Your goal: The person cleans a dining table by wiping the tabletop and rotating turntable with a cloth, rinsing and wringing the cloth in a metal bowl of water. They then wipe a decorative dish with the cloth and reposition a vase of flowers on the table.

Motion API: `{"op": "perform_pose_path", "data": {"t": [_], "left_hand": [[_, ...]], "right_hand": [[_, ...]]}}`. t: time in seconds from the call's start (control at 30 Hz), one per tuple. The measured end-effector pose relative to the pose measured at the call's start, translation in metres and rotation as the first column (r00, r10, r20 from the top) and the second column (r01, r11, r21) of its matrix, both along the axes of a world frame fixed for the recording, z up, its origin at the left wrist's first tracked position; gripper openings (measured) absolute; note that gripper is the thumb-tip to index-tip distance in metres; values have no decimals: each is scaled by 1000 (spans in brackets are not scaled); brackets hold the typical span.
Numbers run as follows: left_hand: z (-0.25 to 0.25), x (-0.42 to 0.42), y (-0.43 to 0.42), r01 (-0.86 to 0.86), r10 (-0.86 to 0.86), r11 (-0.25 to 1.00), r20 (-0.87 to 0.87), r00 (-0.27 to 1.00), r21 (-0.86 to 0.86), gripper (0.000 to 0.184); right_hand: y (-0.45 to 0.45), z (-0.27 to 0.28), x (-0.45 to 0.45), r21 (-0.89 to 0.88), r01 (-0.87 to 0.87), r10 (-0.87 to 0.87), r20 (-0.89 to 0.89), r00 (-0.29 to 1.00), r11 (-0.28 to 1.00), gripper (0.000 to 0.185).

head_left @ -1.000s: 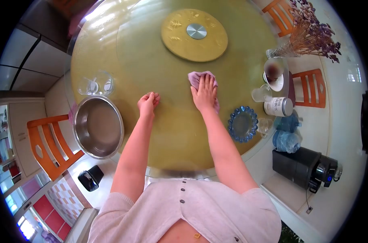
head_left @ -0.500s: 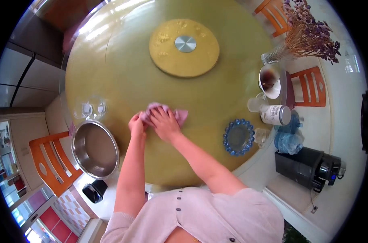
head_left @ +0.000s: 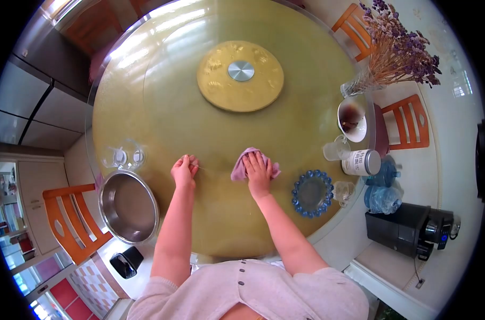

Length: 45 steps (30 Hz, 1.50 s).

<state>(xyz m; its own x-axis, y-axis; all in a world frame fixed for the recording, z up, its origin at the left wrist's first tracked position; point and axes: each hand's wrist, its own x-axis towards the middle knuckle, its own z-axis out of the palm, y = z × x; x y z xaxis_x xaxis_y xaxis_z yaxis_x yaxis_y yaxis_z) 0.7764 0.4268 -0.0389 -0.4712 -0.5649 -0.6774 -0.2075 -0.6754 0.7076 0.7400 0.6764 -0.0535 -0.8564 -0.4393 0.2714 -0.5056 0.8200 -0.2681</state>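
My right hand [head_left: 258, 172] lies with fingers spread on a crumpled pink cloth [head_left: 238, 169], pressing it flat on the round yellow-gold table [head_left: 221, 218]. To its left, my left hand [head_left: 185, 170] is closed in a pinch just over the tabletop; a thin, clear thing shows at its fingertips, too small to name. Beyond both hands is a round golden disc [head_left: 215, 80] with a silver centre. A blue beaded glass dish [head_left: 313, 193] sits to the right of my right hand.
A steel basin [head_left: 128, 207] and clear glasses [head_left: 124, 156] stand at the left. Along the right edge are a white bowl [head_left: 353, 124], a clear pitcher [head_left: 335, 150], a white-labelled jar [head_left: 361, 162] and dried flowers [head_left: 399, 48] in a vase. Orange chairs [head_left: 77, 221] surround the table.
Half a second ago both hands met at the cloth. Since then my right hand has slid it to the right, and my left hand has come away from it.
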Motion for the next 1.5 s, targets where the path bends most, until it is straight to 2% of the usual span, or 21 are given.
{"op": "perform_pose_path", "data": {"t": [0.4,0.6,0.67,0.87,0.93,0.97,1.1,1.17,1.2,1.27,1.3,1.37,1.4,1.43,1.5], "left_hand": [[-12,-121,-63,-43,40,994,-32,999,-98,14],[-10,-157,-78,-76,70,990,-51,996,-119,14],[-10,-165,-82,-89,83,989,-52,995,-117,14],[-26,-185,-103,-152,145,982,-69,987,-116,19],[-30,-186,-101,-220,203,971,-163,966,-94,21],[-34,-184,-96,-220,203,971,-158,966,-96,21],[-19,-178,-14,-104,101,994,-125,987,-17,21],[-21,-173,23,58,-48,997,-164,985,56,27],[-19,-172,41,67,-56,996,-161,985,65,27],[-8,-175,71,263,-226,951,-210,951,165,37],[-6,-180,81,270,-231,946,-215,949,178,37],[-4,-192,98,331,-281,929,-268,921,165,43],[-4,-200,104,336,-284,926,-274,919,169,43],[-5,-206,108,332,-281,928,-272,920,166,42],[-7,-218,116,335,-285,928,-271,920,163,41]], "right_hand": [[-65,-2,-122,-102,-68,66,-29,997,992,44],[-86,3,-170,-130,-109,101,-66,993,985,47],[-93,6,-183,-104,-123,118,-56,991,987,38],[-115,3,-208,-99,-156,151,-62,987,983,38],[-119,4,-212,-76,-157,153,-58,987,985,39],[-121,5,-212,-53,-162,159,-59,986,985,40],[-113,4,-207,-36,-143,143,-11,990,989,42],[-94,2,-196,2,48,-48,54,997,999,43],[-80,-2,-190,10,58,-58,56,997,998,43],[-43,-14,-181,-55,271,-265,90,960,961,47],[-25,-16,-177,-43,278,-274,86,958,960,47],[6,-17,-171,15,557,-550,180,815,830,54],[17,-15,-172,95,571,-578,178,796,815,69],[18,0,-177,97,577,-585,174,792,811,69],[13,27,-188,154,620,-635,287,717,769,83]]}}
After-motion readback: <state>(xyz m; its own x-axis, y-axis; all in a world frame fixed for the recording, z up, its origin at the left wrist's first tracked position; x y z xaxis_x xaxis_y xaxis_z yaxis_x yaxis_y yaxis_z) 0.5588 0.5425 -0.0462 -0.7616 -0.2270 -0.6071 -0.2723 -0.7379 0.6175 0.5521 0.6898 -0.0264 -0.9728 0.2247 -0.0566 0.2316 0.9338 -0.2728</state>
